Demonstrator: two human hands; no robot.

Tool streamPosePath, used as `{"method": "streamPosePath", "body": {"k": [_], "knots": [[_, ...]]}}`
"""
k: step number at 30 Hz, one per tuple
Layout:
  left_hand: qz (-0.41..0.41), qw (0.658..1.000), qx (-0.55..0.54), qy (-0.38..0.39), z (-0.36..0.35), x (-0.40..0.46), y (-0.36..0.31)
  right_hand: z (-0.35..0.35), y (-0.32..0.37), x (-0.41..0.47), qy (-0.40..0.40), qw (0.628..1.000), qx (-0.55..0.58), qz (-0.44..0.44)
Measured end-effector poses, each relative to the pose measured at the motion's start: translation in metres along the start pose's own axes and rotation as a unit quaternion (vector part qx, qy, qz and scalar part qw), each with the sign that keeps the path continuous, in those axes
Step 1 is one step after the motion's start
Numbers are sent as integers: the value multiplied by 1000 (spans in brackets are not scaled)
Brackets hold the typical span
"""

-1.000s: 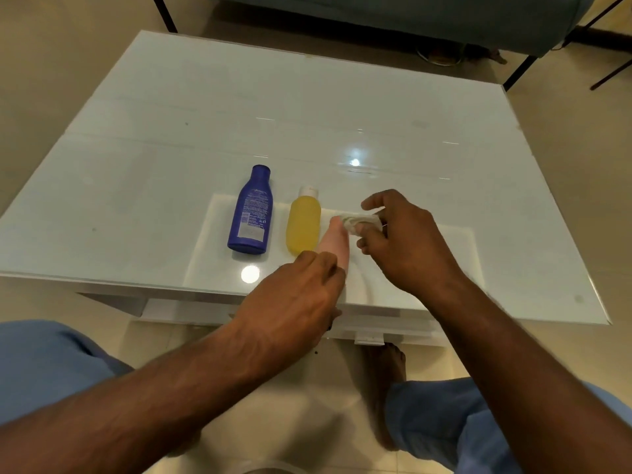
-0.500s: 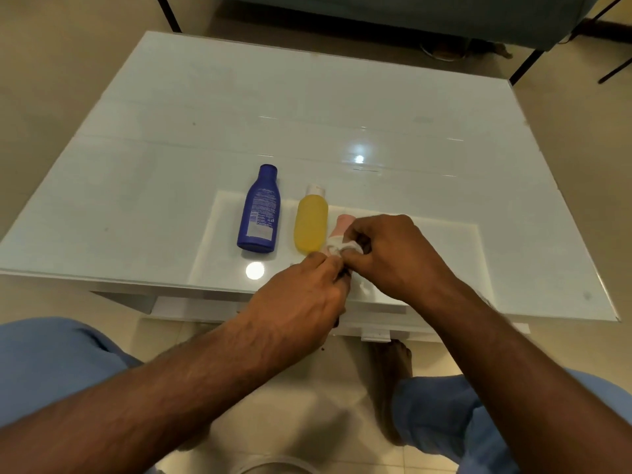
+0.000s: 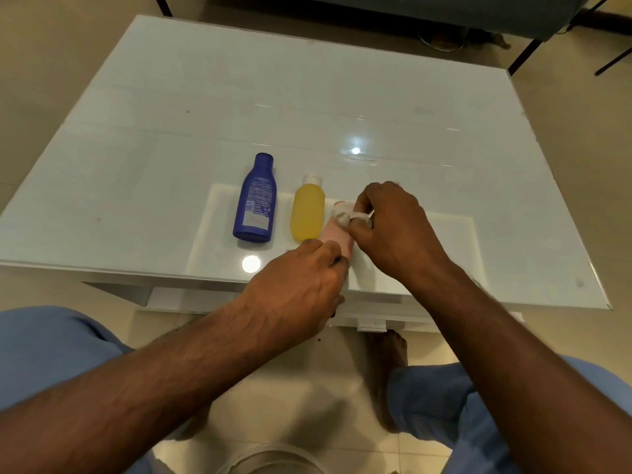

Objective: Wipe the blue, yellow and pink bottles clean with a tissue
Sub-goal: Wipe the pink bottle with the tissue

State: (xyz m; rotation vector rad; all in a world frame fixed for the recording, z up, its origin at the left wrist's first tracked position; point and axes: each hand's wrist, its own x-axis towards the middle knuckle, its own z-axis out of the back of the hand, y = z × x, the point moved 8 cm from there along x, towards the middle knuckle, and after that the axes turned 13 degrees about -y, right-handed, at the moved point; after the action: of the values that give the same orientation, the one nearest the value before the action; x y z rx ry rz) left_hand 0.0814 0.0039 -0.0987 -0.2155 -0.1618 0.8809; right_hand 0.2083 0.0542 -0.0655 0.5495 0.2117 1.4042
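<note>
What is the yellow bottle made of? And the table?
Yellow bottle: probably plastic, see-through with a smooth shine, since the colour glows through it. Table: looks like glass, glossy, because bright lights reflect off its top.

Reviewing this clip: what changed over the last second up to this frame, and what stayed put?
The right hand drew the tissue down the pink bottle toward the left hand, then slid it back up near the far end. The left hand kept gripping the bottle's near end. The blue bottle and yellow bottle stayed lying on the table.
</note>
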Motion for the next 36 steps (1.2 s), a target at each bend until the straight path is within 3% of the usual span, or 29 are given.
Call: {"method": "streamPosePath", "body": {"k": [8,15,21,28,36], "knots": [[33,998,-59,2,4,-2,15,35,-2,6,-50,995,89,-12],[21,999,-42,12,0,-2,13,3,12,-2,33,999,-13,31],[15,998,-56,-15,23,2,10,-1,11,-16,89,996,-11,9],[27,998,-57,21,21,4,13,22,4,4,-34,999,12,7],[20,998,-63,14,26,2,11,-2,7,-16,135,991,6,-11]]}}
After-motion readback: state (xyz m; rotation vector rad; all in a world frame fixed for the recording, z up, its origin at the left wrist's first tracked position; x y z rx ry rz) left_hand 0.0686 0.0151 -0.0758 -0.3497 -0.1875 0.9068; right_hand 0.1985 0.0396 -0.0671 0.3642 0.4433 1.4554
